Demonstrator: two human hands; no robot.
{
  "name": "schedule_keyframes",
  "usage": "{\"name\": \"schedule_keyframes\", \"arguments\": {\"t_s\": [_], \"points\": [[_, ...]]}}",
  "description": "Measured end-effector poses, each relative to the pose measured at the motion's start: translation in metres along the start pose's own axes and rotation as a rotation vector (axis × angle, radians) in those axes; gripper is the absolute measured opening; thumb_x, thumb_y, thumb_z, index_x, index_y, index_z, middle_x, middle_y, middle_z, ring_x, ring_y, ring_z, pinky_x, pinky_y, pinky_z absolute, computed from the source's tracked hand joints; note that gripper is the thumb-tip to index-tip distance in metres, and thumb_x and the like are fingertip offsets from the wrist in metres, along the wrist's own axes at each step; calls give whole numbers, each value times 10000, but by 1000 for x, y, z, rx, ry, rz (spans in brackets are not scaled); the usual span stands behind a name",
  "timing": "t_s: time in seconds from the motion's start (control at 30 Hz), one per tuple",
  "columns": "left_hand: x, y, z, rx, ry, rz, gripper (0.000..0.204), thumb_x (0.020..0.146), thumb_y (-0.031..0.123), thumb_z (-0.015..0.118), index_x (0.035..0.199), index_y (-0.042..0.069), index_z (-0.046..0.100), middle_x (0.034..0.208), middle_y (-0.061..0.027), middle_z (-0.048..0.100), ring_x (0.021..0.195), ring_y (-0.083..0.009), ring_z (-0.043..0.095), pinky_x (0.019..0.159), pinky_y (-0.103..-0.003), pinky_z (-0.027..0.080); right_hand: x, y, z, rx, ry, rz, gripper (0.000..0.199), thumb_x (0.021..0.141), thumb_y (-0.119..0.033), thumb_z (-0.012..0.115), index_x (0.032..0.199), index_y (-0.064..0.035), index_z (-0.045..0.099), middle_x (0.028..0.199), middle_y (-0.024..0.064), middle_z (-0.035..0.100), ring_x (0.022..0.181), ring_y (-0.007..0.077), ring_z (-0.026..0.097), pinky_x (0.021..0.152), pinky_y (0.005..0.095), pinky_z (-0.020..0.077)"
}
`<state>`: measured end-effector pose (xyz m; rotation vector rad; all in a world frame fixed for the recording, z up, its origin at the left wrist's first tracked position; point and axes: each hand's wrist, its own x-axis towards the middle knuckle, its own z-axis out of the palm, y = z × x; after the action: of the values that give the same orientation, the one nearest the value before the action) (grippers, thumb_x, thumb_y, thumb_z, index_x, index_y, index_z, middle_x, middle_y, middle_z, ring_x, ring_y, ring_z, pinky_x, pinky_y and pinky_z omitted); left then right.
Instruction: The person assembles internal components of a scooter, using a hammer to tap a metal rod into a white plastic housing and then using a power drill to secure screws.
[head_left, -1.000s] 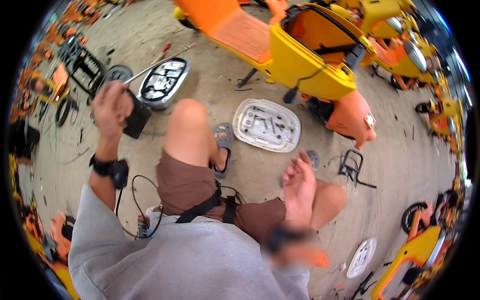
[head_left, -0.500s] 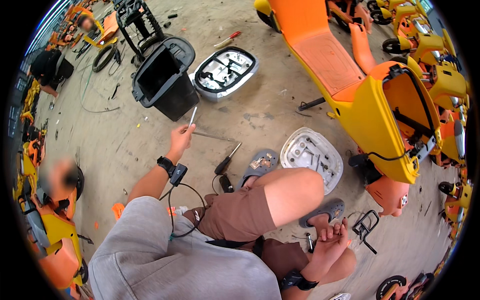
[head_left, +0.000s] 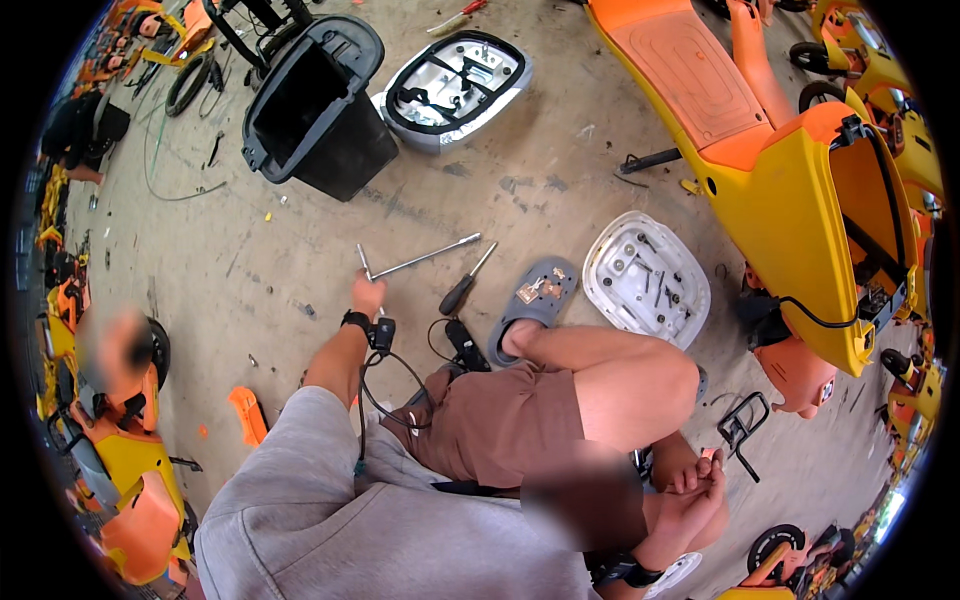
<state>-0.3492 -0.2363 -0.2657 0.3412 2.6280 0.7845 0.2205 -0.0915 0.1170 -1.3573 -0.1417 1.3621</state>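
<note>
In the head view, my left hand (head_left: 368,294) is closed around the crossbar of a metal T-handle wrench (head_left: 425,257), low over the concrete floor (head_left: 440,205); the wrench's long shaft slants away to the right. My right hand (head_left: 692,500) is off by the right knee, palm turned up, fingers half curled; I cannot tell whether anything sits in it.

Near the wrench's far end lies a screwdriver (head_left: 460,292) with a black handle, its blade pointing up and to the right. Just beside that handle I see a small black device (head_left: 463,343), and to its right a grey clog (head_left: 553,310) on the person's foot. Beyond the clog rests a white plastic shell (head_left: 615,300) with loose bolts in it.

Farther ahead, an open black bin (head_left: 345,165) stands next to a silver-edged shell (head_left: 430,138) with a black seal. A yellow-and-orange scooter (head_left: 760,200) fills the upper right, and a black bracket (head_left: 743,428) lies near the right hand.
</note>
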Motion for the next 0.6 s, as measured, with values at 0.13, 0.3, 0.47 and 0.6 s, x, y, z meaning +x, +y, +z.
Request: {"name": "schedule_keyframes", "arguments": {"t_s": [0.13,0.3,0.47,0.6], "points": [[-9,42,19,229,-242,462,336,793,135,615,1098,-2,643,968,-227,666,968,-402,620,880,-432,490,-31,-24,-14,48,-199,-209,292,970,-223,470,1189,-37,526,771,34,503,532,117,421,447,259,352],[-24,117,20,-253,-747,317,251,941,172,560,1069,-25,647,769,-81,656,631,-121,620,588,-269,532,-73,-82,-70,80,-187,-463,260,984,-265,461,1052,-32,555,766,42,519,565,130,444,473,279,375],[-113,348,-60,-339,-920,552,253,972,240,568,1053,5,620,644,28,462,536,-48,439,452,-216,373,-116,-51,-80,176,-74,63,237,963,-273,536,952,-43,592,713,14,554,543,115,502,451,223,384],[-217,475,-89,-801,-1395,530,251,982,287,529,961,39,554,578,30,349,465,-74,314,388,-221,266,-85,7,8,-77,-626,86,356,956,-245,584,1224,-10,591,707,69,633,522,87,549,451,224,434]]}}
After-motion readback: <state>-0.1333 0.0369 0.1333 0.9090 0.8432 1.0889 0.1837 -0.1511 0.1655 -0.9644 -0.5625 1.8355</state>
